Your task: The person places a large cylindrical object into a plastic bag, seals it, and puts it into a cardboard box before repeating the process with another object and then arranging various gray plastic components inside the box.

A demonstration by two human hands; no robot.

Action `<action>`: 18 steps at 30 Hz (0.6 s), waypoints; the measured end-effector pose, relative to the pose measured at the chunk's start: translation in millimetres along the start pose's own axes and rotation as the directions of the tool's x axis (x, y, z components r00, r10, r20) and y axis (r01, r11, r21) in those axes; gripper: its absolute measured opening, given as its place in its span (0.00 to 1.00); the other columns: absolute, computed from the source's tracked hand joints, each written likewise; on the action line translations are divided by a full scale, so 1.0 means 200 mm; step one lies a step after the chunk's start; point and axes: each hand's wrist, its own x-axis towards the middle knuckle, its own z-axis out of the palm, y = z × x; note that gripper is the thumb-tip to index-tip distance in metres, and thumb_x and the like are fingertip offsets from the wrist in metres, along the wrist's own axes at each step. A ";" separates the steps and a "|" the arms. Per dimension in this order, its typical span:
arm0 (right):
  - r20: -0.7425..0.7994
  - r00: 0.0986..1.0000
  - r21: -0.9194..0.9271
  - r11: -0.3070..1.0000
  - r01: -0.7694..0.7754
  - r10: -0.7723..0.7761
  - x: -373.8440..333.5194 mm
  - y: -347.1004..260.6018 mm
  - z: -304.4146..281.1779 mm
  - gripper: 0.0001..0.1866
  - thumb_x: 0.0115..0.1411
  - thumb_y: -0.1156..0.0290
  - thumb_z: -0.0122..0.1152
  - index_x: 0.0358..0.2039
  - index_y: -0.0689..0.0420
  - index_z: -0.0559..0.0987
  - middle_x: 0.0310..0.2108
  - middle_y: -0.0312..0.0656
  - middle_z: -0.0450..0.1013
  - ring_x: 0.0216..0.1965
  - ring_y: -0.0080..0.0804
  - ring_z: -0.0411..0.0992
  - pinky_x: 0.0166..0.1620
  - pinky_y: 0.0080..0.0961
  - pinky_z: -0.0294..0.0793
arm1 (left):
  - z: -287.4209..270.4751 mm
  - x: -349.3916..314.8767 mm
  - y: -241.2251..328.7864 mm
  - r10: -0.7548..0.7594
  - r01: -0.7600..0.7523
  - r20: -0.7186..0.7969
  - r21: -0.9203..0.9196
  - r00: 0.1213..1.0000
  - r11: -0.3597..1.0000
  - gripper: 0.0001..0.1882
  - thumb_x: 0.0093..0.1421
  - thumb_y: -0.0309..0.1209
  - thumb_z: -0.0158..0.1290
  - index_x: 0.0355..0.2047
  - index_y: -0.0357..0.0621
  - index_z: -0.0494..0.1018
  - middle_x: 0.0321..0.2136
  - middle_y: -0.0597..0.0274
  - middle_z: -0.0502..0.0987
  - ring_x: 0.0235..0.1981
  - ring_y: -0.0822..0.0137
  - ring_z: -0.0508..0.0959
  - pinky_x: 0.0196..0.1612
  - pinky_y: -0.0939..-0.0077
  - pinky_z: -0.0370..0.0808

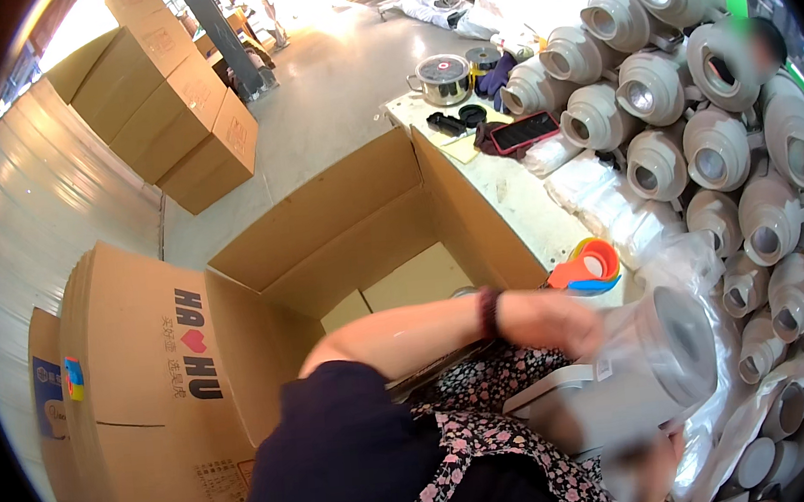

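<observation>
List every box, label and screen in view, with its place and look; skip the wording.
Open cardboard box: centre, beside the table, brown, flaps up.
Flat cardboard sheets: left, stacked on edge, brown, dark print and a red heart.
Small sticker: on the leftmost sheet, multicoloured.
Stacked cartons: upper left, brown, closed.
Phone: on the table, dark screen, red case.

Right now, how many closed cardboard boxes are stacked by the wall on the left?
3 closed boxes, stacked stepwise: top, middle, bottom. More may be hidden behind the stack. The big open carton in front is not counted.
</observation>
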 end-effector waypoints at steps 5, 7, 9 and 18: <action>0.657 0.704 -0.561 0.798 0.219 0.269 -0.15 -0.68 -0.01 0.19 0.50 0.65 0.63 0.44 0.55 0.79 0.44 0.54 0.75 0.50 0.41 0.71 0.54 0.41 0.67 | 0.34 -0.60 -0.19 -0.643 0.409 0.282 0.578 0.712 0.706 0.13 0.60 0.34 0.48 0.35 0.36 0.74 0.33 0.45 0.76 0.37 0.50 0.76 0.41 0.60 0.70; 0.721 0.693 -0.214 0.945 0.248 -0.019 -0.10 -1.12 -0.02 0.20 0.52 0.66 0.60 0.46 0.59 0.77 0.42 0.55 0.74 0.47 0.45 0.72 0.49 0.34 0.71 | 0.45 -0.72 -0.17 -0.687 0.542 0.206 0.476 0.697 0.693 0.14 0.61 0.35 0.47 0.39 0.37 0.74 0.34 0.44 0.76 0.39 0.49 0.76 0.42 0.60 0.70; 0.647 0.564 0.027 0.754 0.657 -0.514 -0.09 -1.29 0.04 0.20 0.49 0.68 0.62 0.44 0.60 0.76 0.45 0.54 0.72 0.48 0.46 0.71 0.50 0.37 0.69 | 0.45 -0.75 -0.15 -0.676 0.542 0.183 0.468 0.714 0.699 0.14 0.61 0.35 0.47 0.42 0.39 0.73 0.36 0.45 0.77 0.40 0.49 0.76 0.43 0.61 0.70; 0.854 0.506 -0.499 0.085 0.862 -0.117 0.36 -1.17 0.65 0.12 0.35 0.60 0.71 0.20 0.49 0.80 0.18 0.41 0.73 0.27 0.41 0.75 0.38 0.40 0.71 | 0.47 -0.97 0.00 -0.425 0.448 -0.143 0.321 0.894 0.834 0.18 0.59 0.34 0.55 0.49 0.45 0.71 0.42 0.54 0.77 0.44 0.56 0.75 0.49 0.64 0.71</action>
